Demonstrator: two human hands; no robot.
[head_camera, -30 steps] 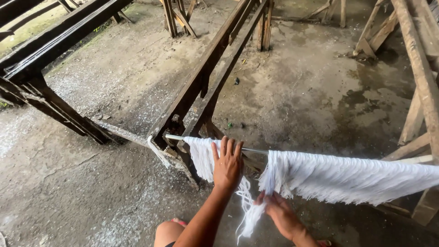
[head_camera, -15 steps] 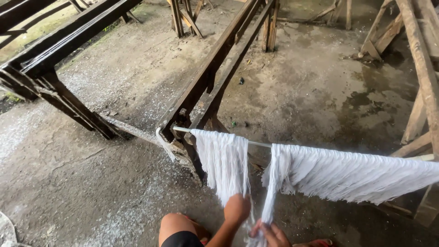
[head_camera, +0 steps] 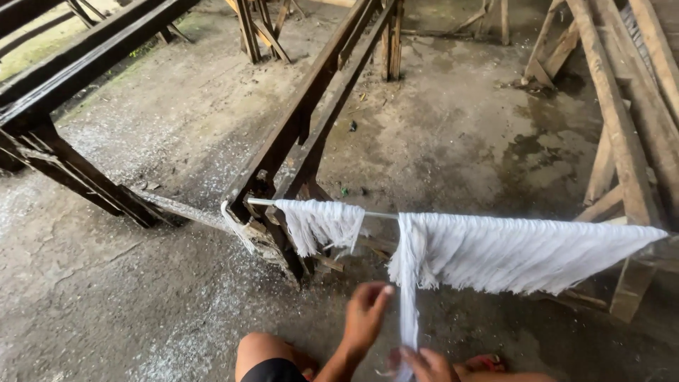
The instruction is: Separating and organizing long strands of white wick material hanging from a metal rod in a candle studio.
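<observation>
The right hand (head_camera: 423,364) pinches a taut hank of white yarn (head_camera: 408,297) hanging off the rod (head_camera: 378,214); the left hand (head_camera: 366,317), fingers loose and empty, hovers beside it. Best pull straight downward, evenly.

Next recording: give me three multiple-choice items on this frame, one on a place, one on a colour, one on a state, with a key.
1. Where does the yarn hang?
A. over a thin rod
B. in a basket
C. flat on the floor

2. What colour is the yarn?
A. red
B. white
C. black

3. What is the right hand doing?
A. resting open on the floor
B. gripping a wooden beam
C. holding a strand of yarn pulled down from the rod

Key: 1 A, the yarn drapes over the rod that runs from the dark wooden frame. 2 B, every bundle is white. 3 C, a strand runs straight down from the rod into the right hand, while the left hand hovers beside it with its fingers loose.
</observation>
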